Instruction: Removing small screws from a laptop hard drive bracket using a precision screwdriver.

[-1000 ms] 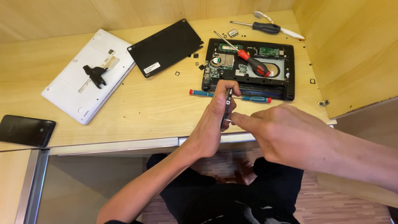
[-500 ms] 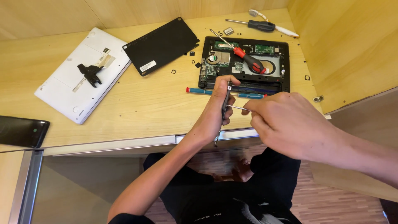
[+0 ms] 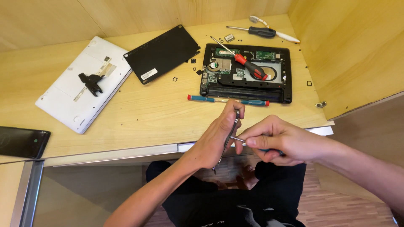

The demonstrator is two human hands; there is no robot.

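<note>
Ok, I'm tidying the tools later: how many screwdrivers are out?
5: a black-handled one behind the open laptop, a red-handled one lying on it, two blue ones on the table before it, a fifth in the right hand. Others may be hidden.

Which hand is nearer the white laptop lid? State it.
Left. The left hand sits toward the white laptop lid's side; the right hand lies beyond it, farther away.
</note>
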